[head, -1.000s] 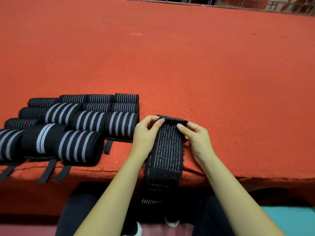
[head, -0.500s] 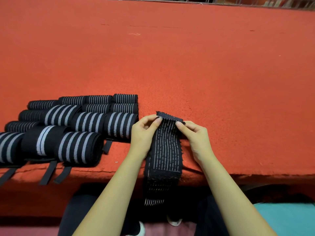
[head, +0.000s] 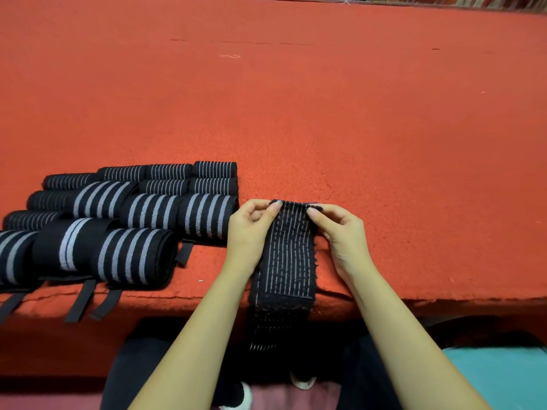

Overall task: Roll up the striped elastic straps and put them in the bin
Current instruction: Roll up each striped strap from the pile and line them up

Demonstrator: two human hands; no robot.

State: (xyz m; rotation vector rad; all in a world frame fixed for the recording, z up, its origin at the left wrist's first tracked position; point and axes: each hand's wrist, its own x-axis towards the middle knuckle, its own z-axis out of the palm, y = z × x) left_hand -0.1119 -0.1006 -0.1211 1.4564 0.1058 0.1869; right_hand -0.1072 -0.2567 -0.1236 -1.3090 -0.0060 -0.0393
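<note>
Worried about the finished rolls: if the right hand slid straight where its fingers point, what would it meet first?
Probably the left hand, just across the strap both hands pinch; the rolls lie farther left.

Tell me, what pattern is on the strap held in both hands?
The elastic strap is black with thin grey lengthwise stripes; the head view shows it best.

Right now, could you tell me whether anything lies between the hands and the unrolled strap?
Nothing visible: left hand and right hand pinch the striped strap at its far end. No bin in view.
</note>
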